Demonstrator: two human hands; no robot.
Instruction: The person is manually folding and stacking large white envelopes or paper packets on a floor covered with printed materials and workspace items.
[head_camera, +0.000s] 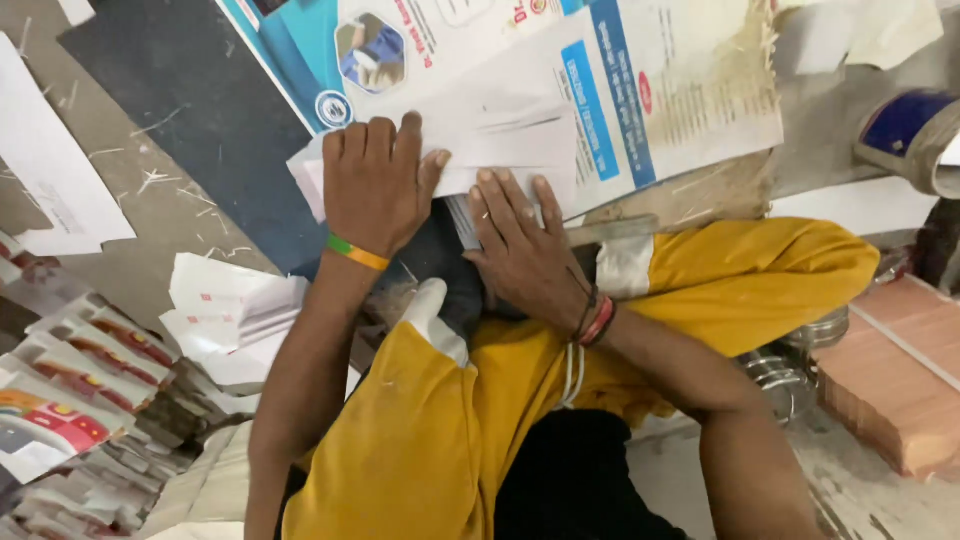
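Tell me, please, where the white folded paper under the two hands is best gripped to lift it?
Probably at its free right edge, coming in from the right. The white folded paper lies flat on a printed sheet; the left hand and right hand press its near left part, so only that edge is uncovered.

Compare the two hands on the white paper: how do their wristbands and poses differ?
The left hand wears a green and orange band; the right hand wears red and dark bands plus white thread. The left hand lies further up the white folded paper, the right hand at its lower edge. Both press flat, palms down, fingers extended.
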